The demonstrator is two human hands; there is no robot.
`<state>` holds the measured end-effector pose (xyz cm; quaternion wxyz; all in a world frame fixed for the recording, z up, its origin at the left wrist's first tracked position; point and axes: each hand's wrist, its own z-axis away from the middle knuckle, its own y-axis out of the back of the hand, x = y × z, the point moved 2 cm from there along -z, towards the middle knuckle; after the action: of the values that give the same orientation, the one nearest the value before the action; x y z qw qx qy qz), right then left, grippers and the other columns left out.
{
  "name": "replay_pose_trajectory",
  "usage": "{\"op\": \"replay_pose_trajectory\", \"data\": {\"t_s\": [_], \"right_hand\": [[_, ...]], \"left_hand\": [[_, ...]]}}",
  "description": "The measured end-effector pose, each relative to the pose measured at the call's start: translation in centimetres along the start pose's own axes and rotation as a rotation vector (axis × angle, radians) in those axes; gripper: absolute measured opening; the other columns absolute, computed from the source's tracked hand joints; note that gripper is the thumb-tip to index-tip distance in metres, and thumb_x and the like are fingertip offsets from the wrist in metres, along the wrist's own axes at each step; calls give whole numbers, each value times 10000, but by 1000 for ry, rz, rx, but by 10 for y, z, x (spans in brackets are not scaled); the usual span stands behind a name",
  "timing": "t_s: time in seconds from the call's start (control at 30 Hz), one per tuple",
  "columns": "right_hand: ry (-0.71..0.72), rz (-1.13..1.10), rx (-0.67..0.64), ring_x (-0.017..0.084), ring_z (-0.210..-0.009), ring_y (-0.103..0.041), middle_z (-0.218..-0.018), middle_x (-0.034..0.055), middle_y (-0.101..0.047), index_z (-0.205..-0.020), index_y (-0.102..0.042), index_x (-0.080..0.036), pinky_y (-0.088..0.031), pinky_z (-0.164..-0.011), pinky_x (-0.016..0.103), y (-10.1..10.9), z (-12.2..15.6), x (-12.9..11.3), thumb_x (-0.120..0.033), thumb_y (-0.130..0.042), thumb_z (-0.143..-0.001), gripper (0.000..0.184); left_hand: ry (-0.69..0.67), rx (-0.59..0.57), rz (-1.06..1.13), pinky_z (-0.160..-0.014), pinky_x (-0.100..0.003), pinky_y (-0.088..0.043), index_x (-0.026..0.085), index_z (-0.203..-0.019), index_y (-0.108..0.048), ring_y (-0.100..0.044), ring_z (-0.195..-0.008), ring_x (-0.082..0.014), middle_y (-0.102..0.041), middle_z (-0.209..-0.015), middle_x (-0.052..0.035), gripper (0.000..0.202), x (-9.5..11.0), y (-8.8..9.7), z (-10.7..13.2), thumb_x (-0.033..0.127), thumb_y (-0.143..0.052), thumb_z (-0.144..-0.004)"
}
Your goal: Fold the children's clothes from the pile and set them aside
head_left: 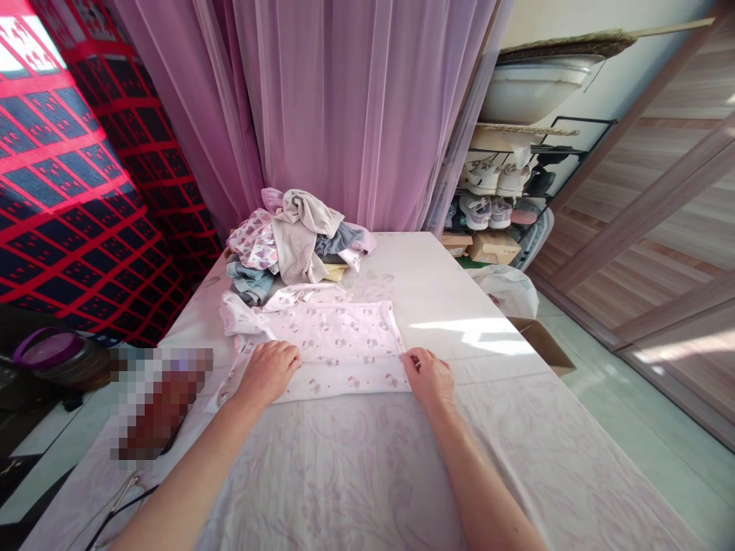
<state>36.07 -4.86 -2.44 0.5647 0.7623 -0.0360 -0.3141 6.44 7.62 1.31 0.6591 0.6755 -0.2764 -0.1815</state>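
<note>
A pale pink printed garment lies spread on the table, with small cartoon figures across it and its lower part turned over in a band along the near side. My left hand rests on its left part, fingers curled down and closed on the cloth. At the right edge, my right hand pinches the corner of the band between thumb and fingers. The garment's left end is bunched and partly hidden behind my left hand. Just beyond it sits a heap of clothes in grey, pink and blue.
The table has a pale patterned cover. A blurred-out object and thin cords lie at its left edge. Purple curtains hang behind. To the right stand a shoe rack, a plastic bag and a cardboard box.
</note>
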Motion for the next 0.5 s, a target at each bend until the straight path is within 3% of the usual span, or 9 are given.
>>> {"op": "replay_pose_trajectory", "data": {"t_s": [0.17,0.23,0.3,0.4,0.5], "right_hand": [[-2,1,54,174,-760,-631,-836,18,-720,-983,-673,-227,-376,-845,336,0,2,4,-313,-527,-907,186],[83,-6,152,184,-812,-635,-903,39,-723,-1035,-669,-218,-378,-868,353,5,6,-3,-288,-485,-927,225],[271,-27,191,195,-916,-632,-1011,64,-719,-1029,-681,-219,-375,-925,373,7,14,-20,-263,-443,-948,255],[610,-65,-7,199,-1128,-584,-1224,63,-677,-1134,-679,-244,-370,-1020,373,-3,30,-53,-267,-422,-971,305],[745,5,-216,217,-1358,-426,-1459,51,-517,-1381,-534,-242,-293,-1139,429,-18,44,-71,-374,-413,-989,431]], "left_hand": [[45,174,-22,-853,-413,-440,227,-889,-655,-612,-949,-259,-706,-974,-66,162,8,-7,10,208,-496,-869],[4,263,10,-900,-412,-442,218,-1009,-661,-607,-997,-249,-699,-1064,-76,235,16,-13,17,177,-466,-883],[-105,277,59,-958,-403,-433,217,-1096,-656,-599,-1055,-233,-691,-1129,-76,284,26,-21,22,200,-431,-923],[-237,229,78,-1066,-430,-381,223,-1235,-621,-541,-1212,-244,-642,-1284,-84,356,34,-35,26,353,-429,-965],[-245,189,12,-1137,-484,-303,236,-1367,-535,-439,-1346,-271,-534,-1440,-91,488,30,-47,28,480,-421,-960]]}}
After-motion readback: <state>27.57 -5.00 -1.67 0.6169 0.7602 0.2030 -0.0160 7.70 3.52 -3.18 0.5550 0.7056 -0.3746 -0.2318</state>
